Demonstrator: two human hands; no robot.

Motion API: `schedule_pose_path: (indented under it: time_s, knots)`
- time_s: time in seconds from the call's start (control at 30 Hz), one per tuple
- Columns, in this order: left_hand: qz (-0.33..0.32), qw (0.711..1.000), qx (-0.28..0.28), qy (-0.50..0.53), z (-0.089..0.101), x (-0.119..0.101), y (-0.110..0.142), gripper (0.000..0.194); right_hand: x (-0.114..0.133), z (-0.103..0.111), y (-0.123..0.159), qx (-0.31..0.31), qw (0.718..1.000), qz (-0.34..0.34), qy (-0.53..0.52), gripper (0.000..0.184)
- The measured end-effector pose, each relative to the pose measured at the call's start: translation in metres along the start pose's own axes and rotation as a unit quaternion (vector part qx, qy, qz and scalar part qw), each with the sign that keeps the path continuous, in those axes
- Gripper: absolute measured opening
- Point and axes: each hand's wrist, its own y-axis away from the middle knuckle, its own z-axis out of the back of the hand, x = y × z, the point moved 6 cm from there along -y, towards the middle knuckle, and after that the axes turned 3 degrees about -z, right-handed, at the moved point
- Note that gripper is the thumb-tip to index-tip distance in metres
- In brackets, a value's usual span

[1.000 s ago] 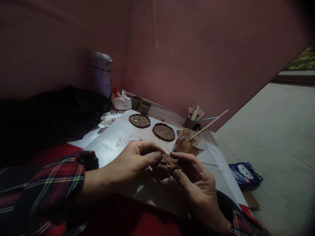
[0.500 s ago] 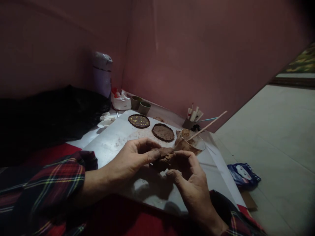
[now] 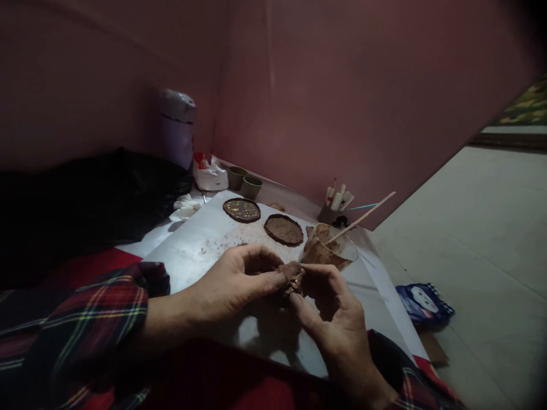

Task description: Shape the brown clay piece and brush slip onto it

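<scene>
One large white sheet [image 3: 183,259] spreads out, its near edge just below the wrists, with room towards its left side. A person's left hand [image 3: 237,282] and right hand [image 3: 335,319] face each other above it. A smeared glass [image 3: 316,249] stands just beyond the right hand; two brown discs [image 3: 283,230] lie farther forward. Smallest is a brown lump [image 3: 293,274], raised above the sheet, pinched between both hands' fingertips, about equally near each; its long axis cannot be told.

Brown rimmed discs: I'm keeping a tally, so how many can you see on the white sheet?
2: the yellow-dotted disc and, right of it and nearer, the plain disc. Others may be hidden behind the glass or the hands.
</scene>
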Motion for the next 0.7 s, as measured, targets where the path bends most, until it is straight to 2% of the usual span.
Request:
schedule_pose_path:
  time_s: [0.27,0.47,0.57,0.7]
  knots:
    - [0.049,0.998,-0.017,0.045,0.0014,0.0064,0.0013,0.027,-0.0071,0.0055,-0.0017,0.015,0.996,-0.036,-0.077,0.019]
    - [0.04,0.996,-0.023,0.073,0.0036,0.005,-0.0001,0.028,-0.0057,0.0032,-0.0056,0.032,0.994,-0.036,-0.095,0.021]
    - [0.027,0.996,-0.026,0.078,0.0033,0.004,-0.0004,0.03,-0.0042,0.002,-0.0064,0.028,0.996,-0.021,-0.081,0.027]
    - [0.038,0.996,-0.02,0.083,0.0017,0.0077,-0.0007,0.032,-0.0062,0.0012,-0.0036,0.022,1.0,-0.006,-0.009,0.035]
